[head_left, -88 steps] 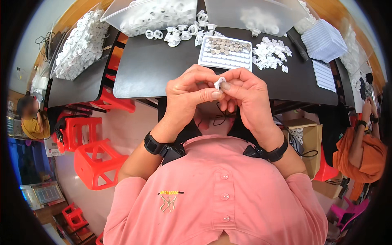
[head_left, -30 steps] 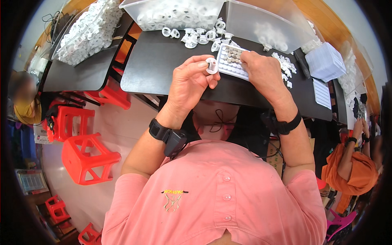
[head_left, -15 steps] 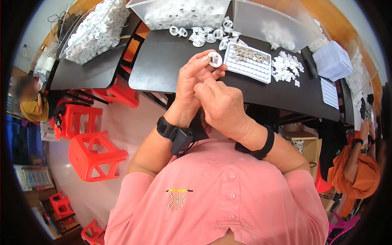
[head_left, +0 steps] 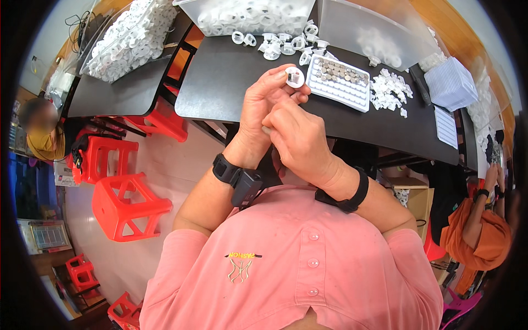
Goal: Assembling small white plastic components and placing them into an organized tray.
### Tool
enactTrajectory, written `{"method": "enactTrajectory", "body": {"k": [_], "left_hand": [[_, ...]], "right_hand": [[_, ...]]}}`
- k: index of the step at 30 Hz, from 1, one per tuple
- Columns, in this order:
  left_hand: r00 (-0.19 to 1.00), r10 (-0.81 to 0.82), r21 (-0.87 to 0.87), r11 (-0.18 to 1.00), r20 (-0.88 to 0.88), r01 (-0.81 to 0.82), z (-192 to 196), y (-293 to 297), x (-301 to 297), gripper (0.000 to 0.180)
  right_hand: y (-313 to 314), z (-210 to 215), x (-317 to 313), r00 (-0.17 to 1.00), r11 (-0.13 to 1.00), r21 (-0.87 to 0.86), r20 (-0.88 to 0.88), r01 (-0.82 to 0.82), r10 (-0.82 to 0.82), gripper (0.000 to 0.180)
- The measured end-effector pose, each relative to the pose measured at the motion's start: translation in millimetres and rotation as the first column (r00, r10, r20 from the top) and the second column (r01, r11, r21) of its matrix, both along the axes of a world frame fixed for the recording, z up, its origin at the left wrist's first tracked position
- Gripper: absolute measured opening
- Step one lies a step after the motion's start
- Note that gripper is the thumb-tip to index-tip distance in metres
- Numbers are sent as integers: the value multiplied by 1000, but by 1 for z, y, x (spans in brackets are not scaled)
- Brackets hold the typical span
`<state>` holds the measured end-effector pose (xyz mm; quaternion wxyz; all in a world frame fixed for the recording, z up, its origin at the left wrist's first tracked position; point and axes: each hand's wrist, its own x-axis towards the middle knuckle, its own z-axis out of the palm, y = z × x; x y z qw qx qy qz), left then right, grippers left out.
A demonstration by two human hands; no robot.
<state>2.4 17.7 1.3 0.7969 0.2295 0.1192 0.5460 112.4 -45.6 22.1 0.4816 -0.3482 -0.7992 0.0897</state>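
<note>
Between the thumb and fingers of my left hand (head_left: 263, 98) is a round white plastic part (head_left: 295, 77) with a small dark opening in its face, tilted up toward me. My right hand (head_left: 300, 137) is closed in a pinch in front of the left palm, below the part and apart from it. Something pale shows at its fingertips, too small to name. To the right of the left hand, on the dark table, lies a white ridged tray (head_left: 335, 94) with several round silver button cells (head_left: 341, 72) along its far side.
Small white plastic pieces (head_left: 389, 91) lie heaped beside the tray. Behind are loose round parts (head_left: 272, 49) and clear bins (head_left: 247, 19). Stacked white trays (head_left: 451, 85) stand at right. Red stools (head_left: 129, 206) are at left. Other people sit at both sides, one in orange (head_left: 481, 234).
My right fingertips have drawn slightly down and apart from the left fingers. The left hand keeps its hold on the round part. The whole view has shifted a little.
</note>
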Motion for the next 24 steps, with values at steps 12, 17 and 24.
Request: {"method": "enactTrajectory", "body": {"k": [12,17,24], "left_hand": [[998,-11,105,994,-62,18,-1,-2,1,26],[996,-13,138,990,-87,25,0,-2,0,27],[993,20,151,989,-115,-2,0,-2,0,26]], "right_hand": [[36,22,48,978,999,-38,-207,14,-21,11],[45,11,54,928,952,-279,-373,-124,11,7],[42,32,57,833,737,-582,-552,-343,-49,5]]}}
